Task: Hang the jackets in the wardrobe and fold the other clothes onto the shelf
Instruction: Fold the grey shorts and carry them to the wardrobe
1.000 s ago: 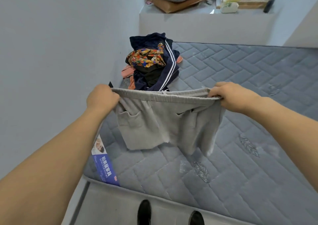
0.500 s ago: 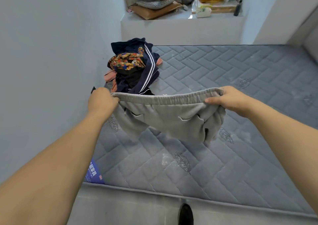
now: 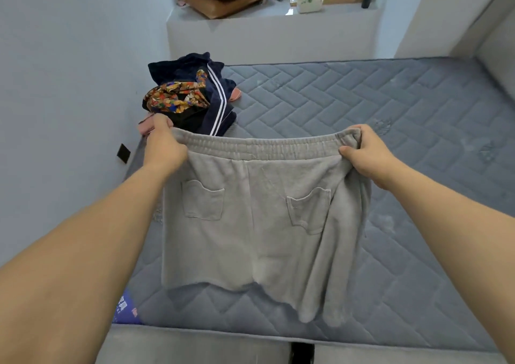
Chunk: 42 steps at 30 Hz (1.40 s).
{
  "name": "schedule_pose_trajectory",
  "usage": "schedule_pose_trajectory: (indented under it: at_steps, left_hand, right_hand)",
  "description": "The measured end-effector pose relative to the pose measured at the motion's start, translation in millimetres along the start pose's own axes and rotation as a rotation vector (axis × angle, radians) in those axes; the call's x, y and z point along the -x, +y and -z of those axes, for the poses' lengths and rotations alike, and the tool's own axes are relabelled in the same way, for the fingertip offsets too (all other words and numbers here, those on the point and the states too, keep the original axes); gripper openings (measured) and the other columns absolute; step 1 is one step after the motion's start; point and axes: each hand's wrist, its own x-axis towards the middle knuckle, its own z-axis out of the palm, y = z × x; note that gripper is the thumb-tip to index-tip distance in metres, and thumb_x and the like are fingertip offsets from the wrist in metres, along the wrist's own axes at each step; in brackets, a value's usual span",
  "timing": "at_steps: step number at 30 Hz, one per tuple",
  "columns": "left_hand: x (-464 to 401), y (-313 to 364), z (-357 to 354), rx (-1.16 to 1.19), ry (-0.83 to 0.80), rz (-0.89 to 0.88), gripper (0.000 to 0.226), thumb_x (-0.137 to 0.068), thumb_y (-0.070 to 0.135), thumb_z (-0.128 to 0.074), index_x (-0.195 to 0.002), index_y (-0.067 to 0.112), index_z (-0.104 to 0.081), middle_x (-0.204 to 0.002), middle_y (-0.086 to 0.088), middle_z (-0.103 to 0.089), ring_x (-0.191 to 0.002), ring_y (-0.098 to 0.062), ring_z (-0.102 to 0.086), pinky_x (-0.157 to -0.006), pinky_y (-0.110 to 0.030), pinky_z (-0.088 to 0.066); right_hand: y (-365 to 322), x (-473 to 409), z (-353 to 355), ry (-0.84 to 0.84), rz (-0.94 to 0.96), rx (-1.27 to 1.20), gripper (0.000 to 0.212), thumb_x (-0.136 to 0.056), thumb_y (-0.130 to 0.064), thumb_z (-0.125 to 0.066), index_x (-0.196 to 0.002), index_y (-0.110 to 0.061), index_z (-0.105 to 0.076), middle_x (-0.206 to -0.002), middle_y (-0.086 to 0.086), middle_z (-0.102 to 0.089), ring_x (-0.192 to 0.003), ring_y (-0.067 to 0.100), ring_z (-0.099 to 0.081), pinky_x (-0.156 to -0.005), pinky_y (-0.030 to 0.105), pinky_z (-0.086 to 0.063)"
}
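the grey shorts [image 3: 259, 216], bunched and swinging half a second ago, now hang flat with two back pockets facing the viewer. the left hand [image 3: 164, 143] and right hand [image 3: 365, 151] each grip one end of the elastic waistband, fingers curled into the cloth, holding the shorts above the quilted grey mattress [image 3: 390, 118]. one pile of clothes [image 3: 189, 96] lies on the mattress by the wall, with a navy striped garment and an orange patterned one on top.

A blue label [image 3: 126, 309] on the mattress [image 3: 362, 107] edge bears white characters, too blurred to read.
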Motion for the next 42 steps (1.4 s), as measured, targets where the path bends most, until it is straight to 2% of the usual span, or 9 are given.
schedule_pose_trajectory:
  at_steps: [5, 8, 15, 19, 23, 30, 33, 37, 42]
  left_hand:
    - [-80, -2, -134, -0.045, -0.045, -0.052, 0.045, -0.077, -0.005, -0.049, -0.116, 0.014, -0.036, -0.110, -0.015, -0.049, -0.094, -0.030, -0.050, -0.068, -0.039, -0.041]
    - [-104, -27, -253, -0.194, -0.047, 0.004, 0.056, -0.079, 0.006, -0.053, -0.130, 0.016, -0.033, -0.132, -0.016, -0.038, -0.118, -0.038, -0.040, -0.091, -0.051, -0.039]
    - [19, -125, -478, -0.524, -0.772, -0.133, 0.069, -0.093, 0.063, -0.032, -0.151, 0.043, 0.000, -0.162, 0.007, 0.017, -0.149, -0.024, 0.016, -0.109, -0.071, 0.006]
    - [63, -137, -500, -0.653, -0.858, -0.154, 0.077, -0.090, 0.070, -0.022, -0.150, 0.043, 0.017, -0.158, 0.007, 0.031, -0.145, -0.024, 0.030, -0.106, -0.072, 0.014]
    - [42, -90, -509, -0.580, -0.658, -0.353, 0.064, -0.094, 0.049, -0.039, -0.151, 0.034, -0.014, -0.162, 0.001, 0.001, -0.148, -0.023, 0.005, -0.113, -0.069, 0.000]
    - [52, 15, -599, -0.455, -0.933, -0.512, 0.070, -0.089, 0.073, -0.027, -0.149, 0.054, 0.005, -0.158, 0.014, 0.030, -0.142, -0.019, 0.037, -0.103, -0.075, 0.014]
    - [73, 9, -626, -0.628, -0.823, -0.520, 0.083, -0.081, 0.084, -0.019, -0.145, 0.051, 0.022, -0.149, 0.009, 0.047, -0.132, -0.027, 0.050, -0.093, -0.079, 0.021]
    - [99, 6, -633, -0.591, -0.718, -0.498, 0.082, -0.080, 0.085, -0.011, -0.147, 0.048, 0.021, -0.150, 0.005, 0.045, -0.133, -0.032, 0.048, -0.092, -0.075, 0.029]
    - [148, -41, -595, -0.581, -0.770, -0.787, 0.084, -0.086, 0.080, -0.009, -0.154, 0.036, 0.012, -0.163, 0.006, 0.022, -0.146, -0.025, 0.030, -0.106, -0.070, 0.019]
  right_hand:
    - [87, -105, -60, -0.007, -0.092, 0.183, 0.050, -0.094, -0.011, -0.052, -0.142, -0.016, -0.038, -0.140, 0.013, -0.047, -0.127, 0.031, -0.045, -0.095, 0.030, -0.035]
    - [164, -151, -110, 0.013, -0.263, 0.279, 0.070, -0.093, -0.015, -0.052, -0.154, -0.014, -0.017, -0.153, 0.018, -0.029, -0.137, 0.038, -0.034, -0.109, 0.042, -0.035]
    - [368, -99, -180, -0.129, -0.718, 0.435, 0.062, -0.093, -0.039, -0.057, -0.140, -0.004, -0.036, -0.147, 0.023, -0.036, -0.134, 0.041, -0.036, -0.109, 0.049, -0.034]
    - [414, -54, -179, -0.129, -0.700, 0.453, 0.045, -0.091, -0.039, -0.063, -0.121, -0.010, -0.047, -0.127, 0.020, -0.054, -0.118, 0.039, -0.052, -0.090, 0.042, -0.042]
    - [436, -28, -163, -0.238, -0.689, 0.378, 0.028, -0.100, -0.025, -0.048, -0.075, -0.015, -0.042, -0.106, 0.021, -0.063, -0.105, 0.037, -0.058, -0.071, 0.036, -0.032]
    - [454, 0, -115, -0.320, -0.588, 0.448, 0.029, -0.096, -0.045, -0.052, -0.091, -0.017, -0.047, -0.084, 0.005, -0.061, -0.085, 0.029, -0.058, -0.066, 0.035, -0.036]
    - [458, 15, -113, -0.614, -0.549, 0.536, 0.029, -0.083, -0.039, -0.063, -0.076, -0.024, -0.040, -0.077, -0.005, -0.054, -0.087, 0.025, -0.059, -0.064, 0.031, -0.035]
    - [452, 25, -117, -0.510, -0.666, 0.457, 0.043, -0.076, -0.059, -0.064, -0.082, -0.021, -0.043, -0.094, 0.001, -0.061, -0.081, 0.022, -0.056, -0.057, 0.033, -0.035]
    - [450, 31, -116, -0.534, -0.772, 0.567, 0.009, -0.088, -0.017, -0.055, -0.096, -0.013, -0.054, -0.116, 0.012, -0.061, -0.105, 0.032, -0.060, -0.075, 0.032, -0.044]
